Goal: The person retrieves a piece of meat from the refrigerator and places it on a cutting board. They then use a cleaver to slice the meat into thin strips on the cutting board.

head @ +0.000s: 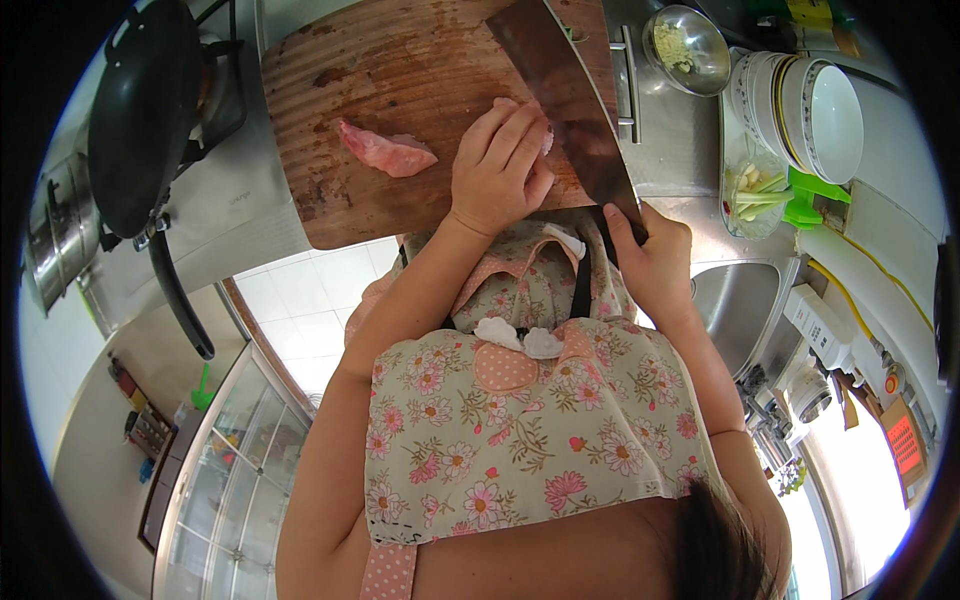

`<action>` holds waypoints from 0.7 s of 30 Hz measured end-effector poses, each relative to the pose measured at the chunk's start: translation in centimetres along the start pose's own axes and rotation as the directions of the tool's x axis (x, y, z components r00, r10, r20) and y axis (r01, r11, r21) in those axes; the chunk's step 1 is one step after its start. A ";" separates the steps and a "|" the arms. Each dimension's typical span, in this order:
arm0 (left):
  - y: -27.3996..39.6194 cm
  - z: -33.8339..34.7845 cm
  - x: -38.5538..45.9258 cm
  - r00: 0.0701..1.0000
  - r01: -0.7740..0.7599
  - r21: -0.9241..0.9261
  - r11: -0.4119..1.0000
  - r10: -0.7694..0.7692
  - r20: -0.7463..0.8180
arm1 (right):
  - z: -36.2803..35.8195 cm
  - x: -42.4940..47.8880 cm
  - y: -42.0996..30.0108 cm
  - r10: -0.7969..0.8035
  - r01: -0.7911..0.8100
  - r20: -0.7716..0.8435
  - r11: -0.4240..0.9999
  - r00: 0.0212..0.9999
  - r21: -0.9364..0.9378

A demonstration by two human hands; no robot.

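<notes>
On a wooden cutting board (405, 60), my left hand (502, 161) presses down on a piece of raw meat (548, 141), most of which its curled fingers hide. My right hand (652, 255) grips the black handle of a wide-bladed cleaver (581, 112) at the board's near right edge. The blade slants up and away across the right part of the board, close beside the fingertips of my left hand. Another strip of raw meat (390, 152) lies apart on the board, to the left of my left hand.
A black wok (142, 120) and a steel pot (64, 229) stand left. Right of the board are a metal bowl of chopped garlic (694, 71), stacked white bowls (836, 120), a clear dish with garlic cloves and green stalks (757, 199), and a sink (739, 307).
</notes>
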State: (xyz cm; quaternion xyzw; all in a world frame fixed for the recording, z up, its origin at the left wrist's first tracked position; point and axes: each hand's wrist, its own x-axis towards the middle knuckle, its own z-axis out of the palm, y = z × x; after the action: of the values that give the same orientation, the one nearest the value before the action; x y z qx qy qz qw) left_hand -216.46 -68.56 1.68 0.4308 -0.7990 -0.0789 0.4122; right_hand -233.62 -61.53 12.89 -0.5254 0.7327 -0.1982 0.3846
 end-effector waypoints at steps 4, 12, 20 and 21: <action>0.2 -0.1 0.4 0.998 0.007 0.002 1.000 -0.007 0.061 | -0.1 -0.1 0.2 -0.002 0.002 -0.053 1.000 0.999 0.002; -0.3 0.2 -0.5 0.993 0.110 0.052 0.993 -0.109 -0.035 | -0.4 0.0 0.1 0.037 -0.036 0.004 0.998 0.999 -0.058; -0.2 0.5 -0.5 0.993 0.106 0.040 0.994 -0.108 0.042 | 0.3 0.3 0.1 -0.058 0.063 0.041 0.990 0.997 -0.126; -0.2 0.4 -0.5 0.992 0.113 0.037 0.993 -0.114 0.047 | 0.3 0.3 0.1 -0.062 0.070 0.061 0.987 0.996 -0.144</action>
State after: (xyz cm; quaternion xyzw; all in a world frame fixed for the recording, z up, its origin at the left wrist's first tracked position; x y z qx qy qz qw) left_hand -216.50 -68.39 0.99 0.4805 -0.7843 -0.0990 0.3797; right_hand -233.55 -61.76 12.51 -0.5814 0.7163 -0.1417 0.3589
